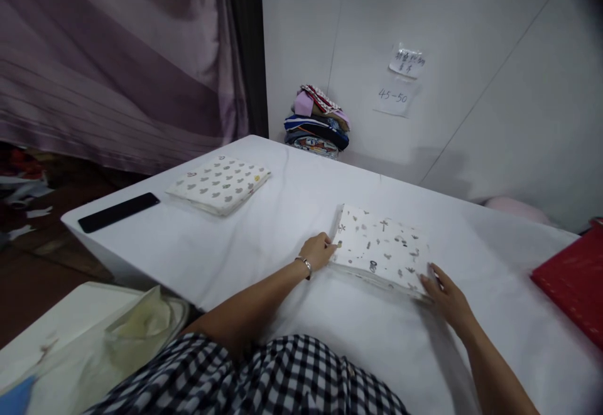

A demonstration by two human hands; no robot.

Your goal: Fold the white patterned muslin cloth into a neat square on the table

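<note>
A folded white cloth with small grey and brown prints lies flat on the white table. At its left edge, my left hand pinches the side, thumb on top. My right hand grips the near right corner, fingers partly out of sight behind the edge. A second folded cloth, white with grey mouse-head-like shapes, sits farther left, apart from both hands.
A black phone-like slab lies at the table's left end. Several folded fabrics are stacked by the wall. A red object stands at the right, and a pale bin-like container is below at the left.
</note>
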